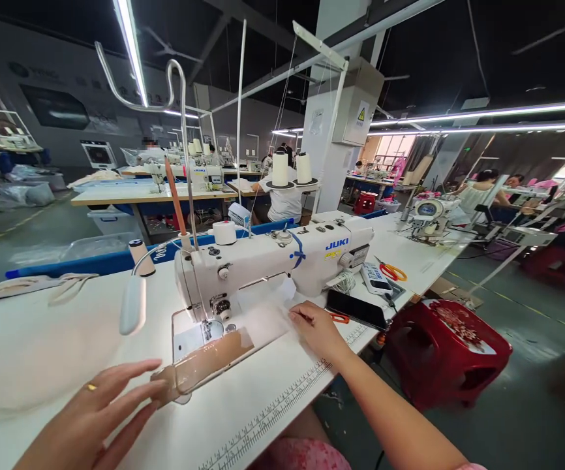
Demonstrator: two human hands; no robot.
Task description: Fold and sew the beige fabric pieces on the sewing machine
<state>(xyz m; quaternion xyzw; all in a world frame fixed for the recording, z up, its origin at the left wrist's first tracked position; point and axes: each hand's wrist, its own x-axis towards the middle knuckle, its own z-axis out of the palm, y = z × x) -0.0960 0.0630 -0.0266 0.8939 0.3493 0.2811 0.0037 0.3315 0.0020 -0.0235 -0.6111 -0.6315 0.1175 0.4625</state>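
My left hand (99,411), with a ring on one finger, is open with its fingers spread. Its fingertips reach the end of a glossy brown tape strip (204,359) on the sewing machine's bed. My right hand (314,329) is closed, fingers curled, to the right of the needle area. What those fingers hold, if anything, is hidden. Between the hands stands the white JUKI sewing machine (263,261), its lamp shining on the presser foot (207,328). Behind the right hand, orange scissor handles (340,318) show beside a black phone (355,309).
A printed ruler (282,405) runs along the front edge. Other scissors (393,271) and a white control box (376,279) lie at the right. A red stool (449,346) stands beside the table. At the left are a thread cone (141,256) and a lamp head (132,305).
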